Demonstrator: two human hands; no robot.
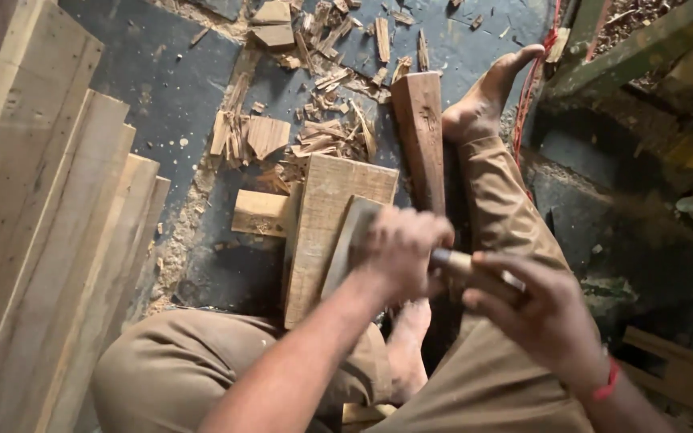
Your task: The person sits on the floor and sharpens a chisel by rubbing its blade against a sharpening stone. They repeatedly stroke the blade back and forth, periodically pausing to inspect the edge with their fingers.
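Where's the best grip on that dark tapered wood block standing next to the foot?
Probably the upper, wider end of the dark tapered block, from its left side: the foot and trouser leg crowd its right, and the pale board and left hand cover its lower end.

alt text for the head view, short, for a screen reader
Seen from above, a seated person's left hand and right hand grip a broad-bladed tool over a pale wooden board. A dark wood block lies by the bare foot, wood chips ahead, planks at left.
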